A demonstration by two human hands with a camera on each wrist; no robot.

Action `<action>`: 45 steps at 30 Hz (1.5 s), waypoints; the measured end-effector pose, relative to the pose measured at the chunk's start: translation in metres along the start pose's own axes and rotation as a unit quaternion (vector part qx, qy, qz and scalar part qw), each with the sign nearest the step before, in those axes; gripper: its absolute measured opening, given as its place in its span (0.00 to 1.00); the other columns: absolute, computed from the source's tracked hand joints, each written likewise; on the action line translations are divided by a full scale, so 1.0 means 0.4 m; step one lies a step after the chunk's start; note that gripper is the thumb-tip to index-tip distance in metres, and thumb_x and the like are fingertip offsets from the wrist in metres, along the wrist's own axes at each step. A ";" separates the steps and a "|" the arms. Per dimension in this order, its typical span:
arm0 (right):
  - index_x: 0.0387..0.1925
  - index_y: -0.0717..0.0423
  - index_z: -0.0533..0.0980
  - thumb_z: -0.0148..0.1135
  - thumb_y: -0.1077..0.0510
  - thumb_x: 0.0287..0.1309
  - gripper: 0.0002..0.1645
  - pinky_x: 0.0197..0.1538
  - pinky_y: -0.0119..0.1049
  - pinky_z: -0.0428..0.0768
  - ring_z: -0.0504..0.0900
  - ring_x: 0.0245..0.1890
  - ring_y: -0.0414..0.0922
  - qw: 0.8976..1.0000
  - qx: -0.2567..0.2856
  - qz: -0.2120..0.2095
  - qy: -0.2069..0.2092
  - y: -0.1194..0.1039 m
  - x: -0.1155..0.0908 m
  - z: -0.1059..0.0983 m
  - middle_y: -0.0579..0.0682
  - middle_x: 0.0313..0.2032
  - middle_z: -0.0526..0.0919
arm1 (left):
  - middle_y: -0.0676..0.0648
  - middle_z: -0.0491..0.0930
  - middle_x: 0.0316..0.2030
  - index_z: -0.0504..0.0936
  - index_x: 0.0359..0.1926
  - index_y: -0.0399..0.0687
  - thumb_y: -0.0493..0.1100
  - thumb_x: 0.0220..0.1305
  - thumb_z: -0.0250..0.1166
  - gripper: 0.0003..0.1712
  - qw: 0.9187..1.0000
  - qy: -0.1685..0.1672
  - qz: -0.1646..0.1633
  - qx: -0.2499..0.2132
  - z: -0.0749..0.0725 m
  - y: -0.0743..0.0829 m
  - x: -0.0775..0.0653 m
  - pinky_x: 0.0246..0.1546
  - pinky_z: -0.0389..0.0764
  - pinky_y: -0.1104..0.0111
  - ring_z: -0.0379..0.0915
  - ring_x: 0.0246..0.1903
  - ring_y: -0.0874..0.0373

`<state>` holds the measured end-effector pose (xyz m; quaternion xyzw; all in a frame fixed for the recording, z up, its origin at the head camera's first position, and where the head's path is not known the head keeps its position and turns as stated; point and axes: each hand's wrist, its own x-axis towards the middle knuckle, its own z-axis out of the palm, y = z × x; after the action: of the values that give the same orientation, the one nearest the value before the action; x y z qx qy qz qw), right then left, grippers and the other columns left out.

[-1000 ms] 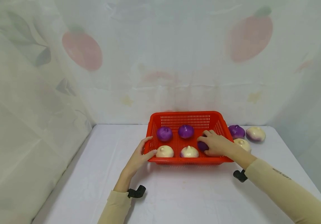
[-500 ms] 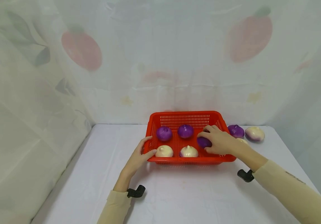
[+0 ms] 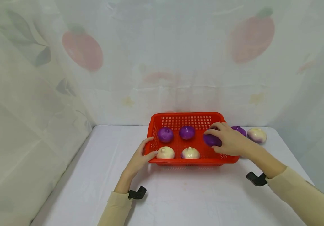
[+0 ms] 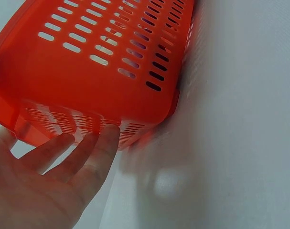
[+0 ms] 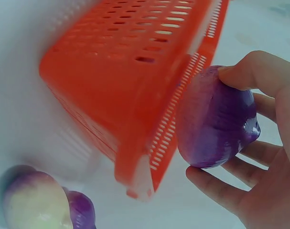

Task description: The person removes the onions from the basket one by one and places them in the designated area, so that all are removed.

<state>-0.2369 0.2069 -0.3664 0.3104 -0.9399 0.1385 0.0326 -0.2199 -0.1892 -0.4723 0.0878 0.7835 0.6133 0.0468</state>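
A red perforated plastic basket (image 3: 190,161) stands on the table. At its left front corner my left hand (image 3: 137,158) grips the basket, thumb at the rim and fingers along the outer wall (image 4: 94,71). My right hand (image 3: 231,141) pinches a purple onion (image 3: 213,140) between thumb and fingers, over the basket's right end. The right wrist view shows this onion (image 5: 216,119) at rim height, beside the slotted wall. Inside the basket, two purple onions (image 3: 165,135) sit at the back and two whitish onions (image 3: 190,153) in front.
Right of the basket, a purple onion (image 3: 239,130) and a whitish, purple-tinged one (image 3: 256,135) lie on the white-covered table (image 3: 184,194); the right hand partly covers this group. A pale printed curtain (image 3: 162,62) hangs behind the table.
My right hand has lifted the purple onion from the basket's floor and moved it right and up towards the right rim. The left hand stays on the corner.
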 end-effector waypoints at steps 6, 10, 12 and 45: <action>0.61 0.45 0.78 0.70 0.56 0.52 0.31 0.46 0.57 0.84 0.70 0.59 0.59 1.000 -0.010 0.011 0.020 0.007 -0.028 -0.033 0.58 0.61 0.72 | 0.40 0.62 0.73 0.62 0.75 0.61 0.52 0.67 0.69 0.40 1.000 -0.007 -0.007 -0.007 0.001 0.012 -0.004 0.68 0.64 0.45 0.62 0.70 0.41; 0.62 0.49 0.77 0.69 0.57 0.52 0.32 0.47 0.58 0.84 0.68 0.62 0.62 0.999 -0.019 0.011 0.029 0.014 -0.043 -0.045 0.61 0.62 0.70 | 0.40 0.63 0.73 0.63 0.73 0.65 0.55 0.66 0.70 0.39 1.000 -0.004 -0.008 -0.004 0.001 0.011 -0.006 0.68 0.66 0.45 0.64 0.69 0.41; 0.62 0.50 0.77 0.69 0.58 0.52 0.32 0.47 0.59 0.84 0.67 0.63 0.62 0.999 -0.015 0.019 0.032 0.017 -0.051 -0.052 0.62 0.63 0.69 | 0.40 0.64 0.72 0.64 0.72 0.69 0.57 0.64 0.71 0.39 1.000 -0.001 -0.006 -0.004 0.001 0.006 -0.005 0.67 0.67 0.45 0.64 0.69 0.42; 0.58 0.57 0.76 0.73 0.60 0.49 0.32 0.44 0.73 0.76 0.65 0.56 0.72 0.987 -0.041 0.093 0.127 0.237 -0.217 -0.043 0.71 0.57 0.68 | 0.40 0.63 0.73 0.62 0.75 0.57 0.54 0.65 0.71 0.42 1.000 -0.007 -0.008 -0.007 -0.002 0.004 0.002 0.67 0.67 0.45 0.64 0.69 0.43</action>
<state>-0.2235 0.3345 -0.3852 0.1995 -0.9579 0.1404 0.1513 -0.2207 -0.1897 -0.4707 0.0853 0.7797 0.6176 0.0576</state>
